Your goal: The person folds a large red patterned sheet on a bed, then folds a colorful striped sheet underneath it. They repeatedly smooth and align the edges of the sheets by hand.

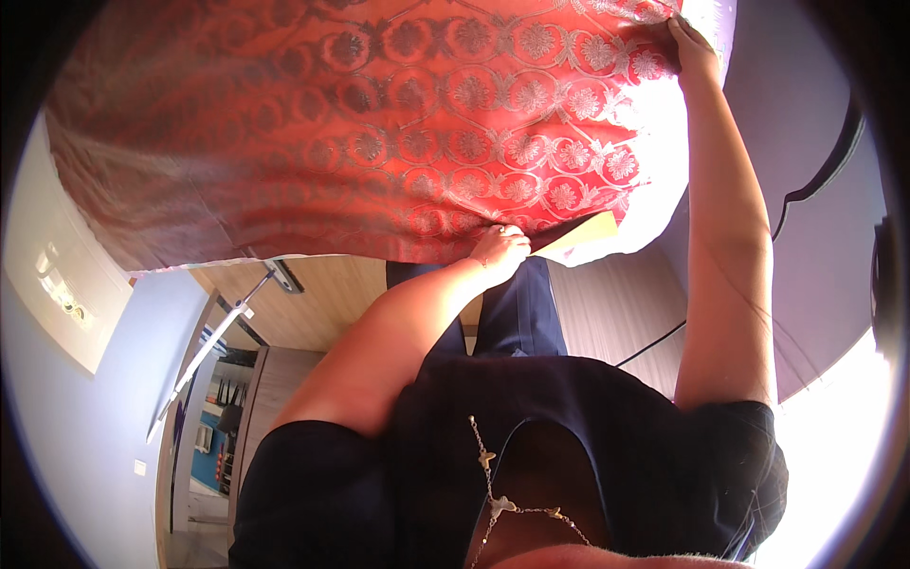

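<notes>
A large red cloth (pixel 455 104) with shiny rows of round floral motifs spreads across the upper part of the view. At its near edge my left hand (pixel 500 251) is closed on the fabric, fingers curled over it. Beside that hand a corner is turned back, showing a yellowish underside. My right arm stretches far forward, and my right hand (pixel 694 47) grips the cloth near its far right edge. Its fingertips are partly lost in the folds there. White bedding (pixel 668 133) shows under the right side of the cloth, brightly sunlit.
A white pole with a flat mop-like head (pixel 227 327) leans at the left by a doorway with shelves. A pale framed panel (pixel 59 284) is on the left wall. A black cable (pixel 654 343) runs near the right. Strong light comes from the lower right.
</notes>
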`<action>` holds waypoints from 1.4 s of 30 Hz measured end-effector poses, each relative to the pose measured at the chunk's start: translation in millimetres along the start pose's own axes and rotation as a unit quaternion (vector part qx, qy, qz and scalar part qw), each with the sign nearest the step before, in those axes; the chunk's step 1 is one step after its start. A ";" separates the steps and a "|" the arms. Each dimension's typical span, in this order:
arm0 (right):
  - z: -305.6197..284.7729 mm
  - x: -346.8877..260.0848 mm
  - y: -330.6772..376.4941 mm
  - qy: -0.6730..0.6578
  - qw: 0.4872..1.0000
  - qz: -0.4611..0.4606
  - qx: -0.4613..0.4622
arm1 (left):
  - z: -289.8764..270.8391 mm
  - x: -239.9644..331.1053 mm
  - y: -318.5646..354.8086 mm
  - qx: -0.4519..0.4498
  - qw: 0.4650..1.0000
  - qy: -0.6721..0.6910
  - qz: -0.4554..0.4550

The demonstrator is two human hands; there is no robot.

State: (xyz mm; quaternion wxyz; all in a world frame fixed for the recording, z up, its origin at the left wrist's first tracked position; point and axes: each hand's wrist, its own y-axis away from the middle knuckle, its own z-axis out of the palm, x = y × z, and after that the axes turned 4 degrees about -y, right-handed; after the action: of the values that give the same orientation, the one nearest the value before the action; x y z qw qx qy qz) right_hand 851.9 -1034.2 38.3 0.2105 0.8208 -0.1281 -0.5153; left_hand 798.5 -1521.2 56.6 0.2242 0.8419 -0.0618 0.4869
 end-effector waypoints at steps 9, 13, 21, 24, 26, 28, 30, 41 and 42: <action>-32.8 42.4 45.8 -0.105 0.987 -0.032 -0.118 | -14.4 2.0 -2.9 -0.087 0.992 -0.092 0.021; -46.3 100.7 129.9 0.159 0.977 -0.078 -0.123 | -4.2 -3.1 0.0 -0.117 0.989 -0.094 0.000; -60.8 170.2 189.2 -0.015 0.999 -0.020 0.020 | -20.9 -8.5 -13.4 -0.021 0.999 0.016 -0.036; -55.6 208.6 165.7 0.010 0.985 -0.120 0.124 | -48.3 -0.6 -7.6 0.062 0.995 -0.001 -0.078; -39.8 192.3 169.9 0.008 0.983 -0.109 0.146 | -61.2 9.5 23.3 0.112 0.984 0.032 -0.135; -26.7 183.8 180.7 -0.019 0.976 -0.156 0.150 | -81.9 11.1 56.3 0.170 0.969 0.039 -0.176; -4.2 147.7 211.0 0.186 0.948 -0.216 0.142 | -95.5 19.4 105.1 0.201 0.949 0.026 -0.243; 147.3 34.9 373.3 0.264 0.955 -0.135 -0.007 | -132.2 5.1 299.2 0.364 0.780 0.366 -0.355; 163.2 31.0 395.5 0.260 0.956 -0.126 -0.045 | -130.1 1.8 321.8 0.367 0.777 0.370 -0.352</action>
State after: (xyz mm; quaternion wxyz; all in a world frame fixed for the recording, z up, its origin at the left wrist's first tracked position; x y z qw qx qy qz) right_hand 721.2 -1429.7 140.6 0.2069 0.9255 0.0590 -0.3119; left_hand 592.7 -1751.0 215.5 0.0597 0.5783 0.5102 0.6338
